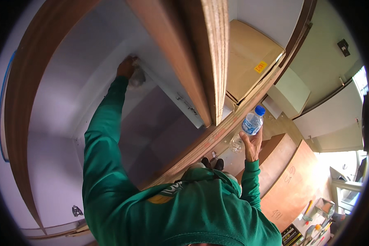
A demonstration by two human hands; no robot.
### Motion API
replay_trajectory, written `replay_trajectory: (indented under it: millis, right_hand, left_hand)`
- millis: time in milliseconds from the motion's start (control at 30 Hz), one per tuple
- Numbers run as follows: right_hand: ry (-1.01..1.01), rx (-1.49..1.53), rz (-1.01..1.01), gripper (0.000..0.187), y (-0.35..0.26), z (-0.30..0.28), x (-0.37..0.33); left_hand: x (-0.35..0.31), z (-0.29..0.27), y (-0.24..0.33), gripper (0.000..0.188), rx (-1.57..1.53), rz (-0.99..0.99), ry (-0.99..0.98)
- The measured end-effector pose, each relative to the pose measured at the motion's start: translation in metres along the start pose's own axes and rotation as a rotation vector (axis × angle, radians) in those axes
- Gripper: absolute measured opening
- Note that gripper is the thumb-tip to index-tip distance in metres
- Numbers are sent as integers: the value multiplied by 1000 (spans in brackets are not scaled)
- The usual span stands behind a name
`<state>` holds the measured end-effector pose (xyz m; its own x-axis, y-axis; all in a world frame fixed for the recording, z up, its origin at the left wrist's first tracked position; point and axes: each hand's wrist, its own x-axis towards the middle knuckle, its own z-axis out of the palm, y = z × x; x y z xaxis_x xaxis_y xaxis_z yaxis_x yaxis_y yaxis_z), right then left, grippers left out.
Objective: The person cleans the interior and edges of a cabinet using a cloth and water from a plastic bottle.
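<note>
My left arm, in a green sleeve, reaches deep into a white-lined cabinet [98, 53]. Its hand [127, 67] is closed at the far inner corner around a pale, crumpled-looking wad [137, 78], blurred and too dim to name surely. Out to the right, beyond the cabinet's wooden edge, my right hand [252, 146] grips a clear plastic water bottle [252, 124]. The bottle has a blue cap and a blue label, and it leans slightly. Its lower part shows past my thumb.
A thick plywood panel edge [219, 61] divides the cabinet from a compartment with a cardboard box [252, 57]. Wooden boards [293, 186] lean at the right. Tools and a yellow-black box [291, 235] lie at the lower right. A metal slide [186, 102] is fixed inside the cabinet.
</note>
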<state>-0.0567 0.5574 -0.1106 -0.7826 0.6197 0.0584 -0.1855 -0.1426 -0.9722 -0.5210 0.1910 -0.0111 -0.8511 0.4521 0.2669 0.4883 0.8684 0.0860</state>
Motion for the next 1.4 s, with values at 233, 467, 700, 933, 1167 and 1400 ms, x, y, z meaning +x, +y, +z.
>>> replay_trajectory:
  millis: [233,467,700,933,1167,1400]
  right_hand:
    - [42,-29,-19,70,11,-3,7]
    - [51,17,-36,70,9,12,7]
    - [71,-32,-49,72,11,10,7]
    - [235,-61,-96,74,2,-30,-5]
    - [239,-71,-87,73,8,-46,-3]
    - [114,2,-132,76,-6,-8,23]
  left_hand:
    - [-12,-19,19,50,-37,133,-81]
    - [-6,-1,-6,57,-267,12,-117]
    - [-10,10,-3,50,-162,110,117]
    - [-1,44,-6,32,-387,-231,237]
    - [-86,0,93,32,-234,108,61]
    - [-124,-1,122,31,-331,210,91]
